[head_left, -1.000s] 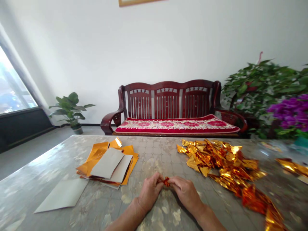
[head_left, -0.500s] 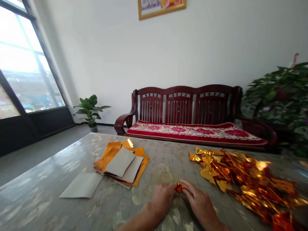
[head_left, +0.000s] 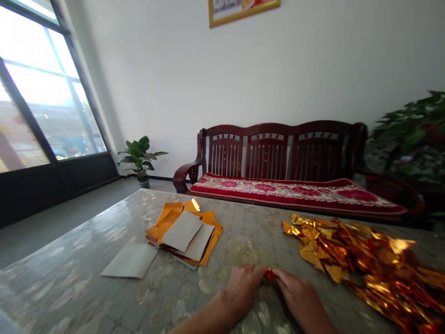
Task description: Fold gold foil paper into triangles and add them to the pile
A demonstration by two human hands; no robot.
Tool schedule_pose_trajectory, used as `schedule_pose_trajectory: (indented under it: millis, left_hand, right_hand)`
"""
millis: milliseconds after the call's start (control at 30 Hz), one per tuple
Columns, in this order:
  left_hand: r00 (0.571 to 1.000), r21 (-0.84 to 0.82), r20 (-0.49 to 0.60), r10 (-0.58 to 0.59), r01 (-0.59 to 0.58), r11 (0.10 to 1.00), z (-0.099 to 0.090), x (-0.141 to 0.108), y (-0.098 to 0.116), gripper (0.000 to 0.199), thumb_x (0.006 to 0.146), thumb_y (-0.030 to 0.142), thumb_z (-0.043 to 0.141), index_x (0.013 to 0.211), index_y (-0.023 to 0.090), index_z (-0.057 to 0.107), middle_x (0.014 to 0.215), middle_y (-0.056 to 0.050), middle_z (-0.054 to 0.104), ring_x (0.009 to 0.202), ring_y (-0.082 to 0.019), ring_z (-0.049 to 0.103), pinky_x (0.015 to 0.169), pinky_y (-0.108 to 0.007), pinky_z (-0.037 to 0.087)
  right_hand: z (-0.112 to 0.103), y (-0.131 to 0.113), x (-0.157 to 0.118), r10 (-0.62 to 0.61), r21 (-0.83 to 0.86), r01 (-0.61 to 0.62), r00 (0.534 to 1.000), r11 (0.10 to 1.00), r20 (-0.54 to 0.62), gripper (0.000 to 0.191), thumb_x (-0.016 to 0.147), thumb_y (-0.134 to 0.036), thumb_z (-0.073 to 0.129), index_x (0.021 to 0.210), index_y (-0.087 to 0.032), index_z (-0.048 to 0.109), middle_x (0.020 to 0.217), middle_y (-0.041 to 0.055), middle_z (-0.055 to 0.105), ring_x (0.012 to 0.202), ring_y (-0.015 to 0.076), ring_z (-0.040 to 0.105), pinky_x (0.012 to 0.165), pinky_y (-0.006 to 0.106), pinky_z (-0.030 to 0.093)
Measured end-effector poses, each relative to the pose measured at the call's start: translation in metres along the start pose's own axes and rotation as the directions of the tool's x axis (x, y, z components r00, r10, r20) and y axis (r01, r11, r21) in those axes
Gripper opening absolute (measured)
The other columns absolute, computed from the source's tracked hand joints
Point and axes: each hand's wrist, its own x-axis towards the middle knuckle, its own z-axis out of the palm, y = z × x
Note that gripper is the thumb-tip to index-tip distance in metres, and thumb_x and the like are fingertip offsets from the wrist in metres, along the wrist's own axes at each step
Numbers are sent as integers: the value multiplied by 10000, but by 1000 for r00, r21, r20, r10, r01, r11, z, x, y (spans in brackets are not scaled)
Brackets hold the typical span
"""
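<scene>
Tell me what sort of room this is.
Probably a home sitting room: there's a dark red wooden bench sofa with a floral cushion, a framed picture and a potted plant.

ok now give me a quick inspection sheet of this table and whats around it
surface: glossy marbled tabletop
things: left hand and right hand pinch a small piece of gold foil between them; a pile of crumpled gold foil lies to the right
clutter: a stack of orange-gold foil sheets under grey paper sheets, and a loose grey paper sheet beside it
hands: bare, no other person's hands seen
cables: nothing seen
surroundings: dark red wooden sofa, potted plant, leafy plant, window, framed picture
</scene>
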Motion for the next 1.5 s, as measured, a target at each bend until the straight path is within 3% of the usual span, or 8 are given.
schedule_pose_trajectory:
  millis: [267, 667, 867, 1033, 1200, 1267, 1400, 1500]
  left_hand:
    - [995, 53, 29, 93, -94, 994, 8, 1, -1, 89, 924, 222, 548, 992, 204, 601, 929, -56, 719, 841, -224, 681, 664, -270, 450]
    - [995, 62, 88, 47, -53, 997, 7, -1, 9, 218, 842, 144, 536, 1053, 191, 565, 995, -63, 717, 900, -218, 677, 740, -268, 486]
    - [993, 41, 116, -1, -3, 999, 1, -2, 12, 260, 817, 105, 523, 1052, 194, 590, 1006, -62, 724, 935, -220, 681, 765, -265, 479]
    - [999, -79, 31, -30, 33, 996, -5, 1, 7, 267, 907, 143, 455, 1076, 229, 644, 988, -46, 739, 895, -188, 691, 740, -234, 471]
    - [988, -311, -92, -124, 90, 946, -3, 5, -3, 326, 957, 238, 431, 1141, 269, 699, 1014, -36, 760, 930, -189, 699, 791, -245, 490]
    - [981, -416, -98, -167, 112, 903, -1, 6, -6, 336, 942, 254, 449, 1152, 263, 712, 1018, -31, 766, 892, -185, 707, 790, -250, 502]
    - [968, -574, -45, -245, 176, 800, -1, 9, -2, 380, 905, 235, 437, 1152, 216, 726, 777, -7, 766, 647, -162, 683, 705, -256, 519]
    - [968, -581, -79, -239, 150, 800, -6, 11, 4, 384, 850, 191, 460, 1104, 222, 747, 912, -10, 781, 767, -172, 706, 773, -262, 524]
  right_hand:
    - [-1, -4, -1, -37, -27, 36, 999, 999, -10, 355, 956, -248, 358, 981, -270, 712, 898, 34, 780, 779, 205, 753, 678, 276, 591]
    - [1, -18, 0, -60, -93, 54, 996, 994, -71, 346, 965, -206, 356, 905, -234, 696, 720, 16, 752, 629, 176, 729, 549, 238, 494]
    - [0, -27, 0, 15, -123, -15, 1000, 992, -7, 320, 931, -124, 397, 890, -212, 702, 736, 29, 749, 669, 171, 726, 594, 226, 471]
    - [-7, -24, 4, 58, -119, -56, 998, 991, 13, 280, 936, -122, 443, 972, -212, 706, 852, 42, 773, 761, 171, 739, 646, 218, 499]
    - [-13, -16, 4, 77, -170, -73, 997, 983, 20, 291, 917, -104, 491, 1110, -206, 684, 955, 56, 776, 821, 181, 743, 699, 235, 539]
    - [-14, -15, 4, 81, -167, -74, 996, 983, 31, 303, 922, -110, 495, 1150, -211, 668, 983, 54, 774, 835, 180, 743, 715, 240, 550]
    - [-13, -16, 3, 102, -167, -91, 993, 982, 63, 337, 931, -111, 490, 1213, -218, 640, 1008, 59, 770, 847, 185, 743, 734, 255, 563]
    - [-11, -16, 3, 103, -169, -88, 991, 982, 83, 355, 932, -106, 484, 1237, -214, 630, 1022, 69, 766, 876, 192, 739, 766, 267, 564]
